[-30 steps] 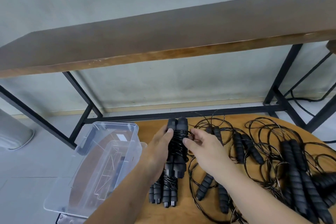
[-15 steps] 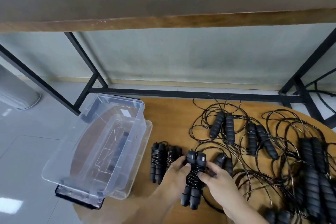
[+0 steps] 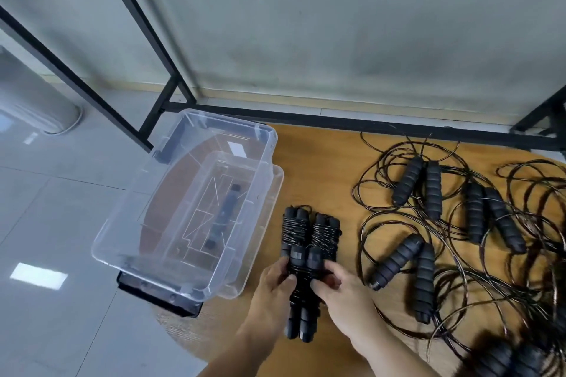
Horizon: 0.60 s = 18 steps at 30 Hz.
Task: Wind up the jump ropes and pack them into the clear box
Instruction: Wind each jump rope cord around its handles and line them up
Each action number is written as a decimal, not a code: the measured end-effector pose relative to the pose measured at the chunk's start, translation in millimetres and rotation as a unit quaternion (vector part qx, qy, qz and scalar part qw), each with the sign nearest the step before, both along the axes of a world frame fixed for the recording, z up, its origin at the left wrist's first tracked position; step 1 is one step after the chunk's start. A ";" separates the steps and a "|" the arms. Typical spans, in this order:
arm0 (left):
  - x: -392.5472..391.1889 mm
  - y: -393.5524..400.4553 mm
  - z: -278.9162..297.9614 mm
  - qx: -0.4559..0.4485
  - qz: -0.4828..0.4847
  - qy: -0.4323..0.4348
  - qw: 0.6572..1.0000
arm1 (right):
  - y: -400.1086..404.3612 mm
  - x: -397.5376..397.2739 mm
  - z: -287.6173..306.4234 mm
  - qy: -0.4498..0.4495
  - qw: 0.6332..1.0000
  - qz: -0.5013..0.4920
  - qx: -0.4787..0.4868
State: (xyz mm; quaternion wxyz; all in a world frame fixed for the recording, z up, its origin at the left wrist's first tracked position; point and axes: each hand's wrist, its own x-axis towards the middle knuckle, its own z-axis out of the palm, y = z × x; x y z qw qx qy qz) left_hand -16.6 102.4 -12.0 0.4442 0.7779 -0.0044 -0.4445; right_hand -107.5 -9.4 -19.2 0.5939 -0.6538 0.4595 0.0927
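Observation:
A wound jump rope [image 3: 303, 291], two black handles bound by its own cord, sits between my hands just above the round wooden table. My left hand [image 3: 271, 288] grips its left side and my right hand [image 3: 338, 288] grips its right side. Just beyond it, two more wound jump ropes [image 3: 309, 231] lie side by side on the table. The clear box [image 3: 186, 205] stands open to the left, resting on its lid, with nothing inside. Several unwound jump ropes [image 3: 428, 223] with black foam handles and tangled cords are spread on the right.
The round wooden table [image 3: 321, 156] ends at its curved edge under the box, which overhangs the grey tiled floor [image 3: 61, 208]. Black metal frame legs [image 3: 144, 27] of a higher table stand behind. A grey cylinder [image 3: 33, 101] stands at far left.
Both hands have lowered the wound jump rope toward me, from high over the table to close behind the two wound ones. The view has tilted down.

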 end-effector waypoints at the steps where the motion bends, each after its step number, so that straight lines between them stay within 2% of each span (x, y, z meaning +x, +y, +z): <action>1: 3.0 6.3 -3.2 0.001 0.003 -0.001 1.000 | 6.4 4.4 -3.0 -0.007 1.000 -0.003 0.003; 6: 21.7 16.4 -8.0 -0.004 0.019 -0.010 1.000 | 20.1 29.7 -9.6 -0.023 1.000 -0.013 -0.010; 18: 58.5 -17.7 -21.1 -0.042 0.081 -0.071 0.993 | -1.7 91.4 -10.8 -0.016 0.995 -0.015 -0.093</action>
